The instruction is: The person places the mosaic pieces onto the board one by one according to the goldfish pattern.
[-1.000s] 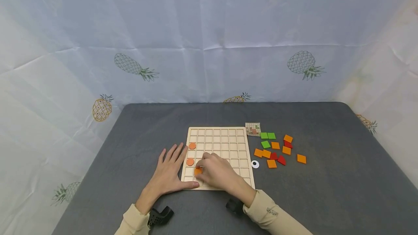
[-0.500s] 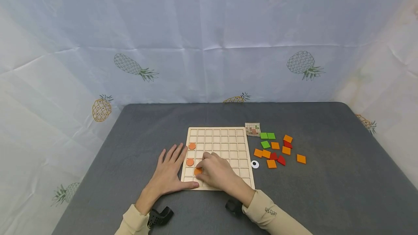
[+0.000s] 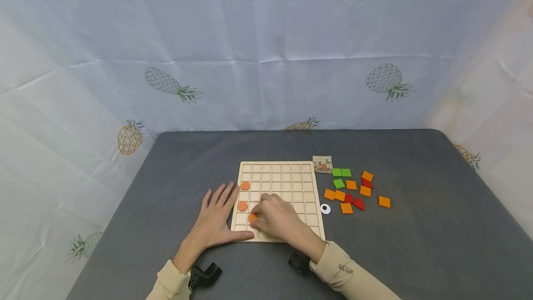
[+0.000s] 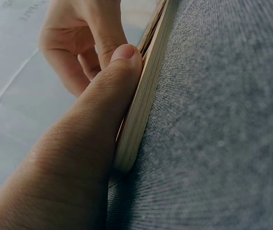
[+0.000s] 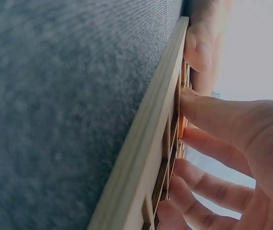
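A pale wooden grid board (image 3: 287, 170) lies flat on the grey table. My right hand (image 3: 276, 216) is over its lower left part, pinching an orange disc (image 3: 252, 218) between thumb and forefinger, low at the grid cells. In the right wrist view the orange disc (image 5: 182, 125) shows edge-on between these fingertips, the other fingers reaching down to the board. My left hand (image 3: 214, 221) rests with spread fingers along the board's left side, thumb over the near left corner. Two more orange discs, an upper one (image 3: 244, 185) and a lower one (image 3: 243, 206), sit in the left column.
Right of the board lie several orange squares (image 3: 346, 208), red pieces (image 3: 359, 204) and green squares (image 3: 338, 184). A white ring (image 3: 325, 209) is beside the board's right edge. A small printed pattern card (image 3: 322, 164) sits at its far right corner. A pineapple-print curtain (image 3: 266, 91) hangs behind.
The orange disc under my right fingers has turned slightly and shows a rounder outline. Both hands stay almost in place; the loose pieces have not moved.
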`<state>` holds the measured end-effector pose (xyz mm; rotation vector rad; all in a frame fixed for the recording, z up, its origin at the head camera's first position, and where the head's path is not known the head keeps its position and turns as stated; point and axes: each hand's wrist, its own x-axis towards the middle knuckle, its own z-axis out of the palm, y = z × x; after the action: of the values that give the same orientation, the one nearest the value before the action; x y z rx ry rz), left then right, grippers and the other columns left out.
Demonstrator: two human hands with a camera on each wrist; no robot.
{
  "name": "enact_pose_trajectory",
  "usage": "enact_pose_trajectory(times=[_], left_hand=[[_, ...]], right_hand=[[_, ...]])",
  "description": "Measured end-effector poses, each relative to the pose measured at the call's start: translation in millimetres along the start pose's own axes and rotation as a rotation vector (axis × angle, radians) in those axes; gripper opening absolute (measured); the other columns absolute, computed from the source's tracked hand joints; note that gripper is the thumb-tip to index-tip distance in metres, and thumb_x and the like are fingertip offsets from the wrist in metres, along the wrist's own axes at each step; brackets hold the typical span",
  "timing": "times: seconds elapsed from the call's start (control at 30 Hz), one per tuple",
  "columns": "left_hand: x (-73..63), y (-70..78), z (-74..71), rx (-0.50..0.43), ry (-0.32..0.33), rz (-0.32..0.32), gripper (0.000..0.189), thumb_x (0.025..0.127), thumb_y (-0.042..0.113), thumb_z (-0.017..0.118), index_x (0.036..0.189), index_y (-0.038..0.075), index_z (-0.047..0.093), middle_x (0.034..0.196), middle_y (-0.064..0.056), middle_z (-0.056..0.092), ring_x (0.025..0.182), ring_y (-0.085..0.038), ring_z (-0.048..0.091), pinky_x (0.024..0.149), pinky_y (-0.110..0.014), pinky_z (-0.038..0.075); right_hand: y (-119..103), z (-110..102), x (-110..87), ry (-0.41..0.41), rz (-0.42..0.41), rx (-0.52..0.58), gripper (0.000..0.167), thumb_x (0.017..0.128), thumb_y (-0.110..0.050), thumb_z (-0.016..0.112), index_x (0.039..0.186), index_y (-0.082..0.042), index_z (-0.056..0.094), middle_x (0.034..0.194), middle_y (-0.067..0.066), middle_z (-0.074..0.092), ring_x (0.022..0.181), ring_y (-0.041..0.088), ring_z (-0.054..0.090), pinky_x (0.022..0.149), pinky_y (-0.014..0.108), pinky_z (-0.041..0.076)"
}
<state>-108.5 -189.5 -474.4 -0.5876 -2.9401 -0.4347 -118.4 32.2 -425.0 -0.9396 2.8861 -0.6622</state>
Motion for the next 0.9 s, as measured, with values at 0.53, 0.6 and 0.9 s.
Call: enact_pose_trajectory(times=[0.53,0.6,0.9], left_hand=[[-0.1,1.0,-1.0,-0.004,-0.006,-0.002,0.128,0.069,0.095,0.057,0.163,0.013,0.028,0.169,-0.015,0.030,0.155,-0.040,0.028,0.121,-0.069,0.018],[-0.1,1.2,-1.1,-0.008,-0.010,-0.004,0.128,0.069,0.094,0.058,0.164,0.014,0.027,0.169,-0.015,0.029,0.156,-0.040,0.028,0.121,-0.069,0.018],[-0.1,1.1,-0.8,-0.021,-0.019,-0.015,0.128,0.068,0.092,0.061,0.164,0.015,0.027,0.169,-0.014,0.028,0.156,-0.041,0.027,0.121,-0.069,0.016]], right_hand=[[6,-10,-4.7,-0.003,-0.004,0.042,0.025,0.088,-0.030,0.081,0.110,-0.018,0.080,0.099,-0.002,0.069,0.088,0.013,0.060,0.069,0.024,0.051],[9,-14,-6.9,0.005,0.005,0.063,0.027,0.088,-0.029,0.082,0.112,-0.018,0.080,0.100,-0.001,0.069,0.089,0.014,0.060,0.070,0.025,0.051],[28,-36,-21.0,0.069,0.036,0.108,0.028,0.087,-0.024,0.082,0.113,-0.013,0.079,0.102,0.002,0.071,0.089,0.016,0.060,0.072,0.028,0.050]])
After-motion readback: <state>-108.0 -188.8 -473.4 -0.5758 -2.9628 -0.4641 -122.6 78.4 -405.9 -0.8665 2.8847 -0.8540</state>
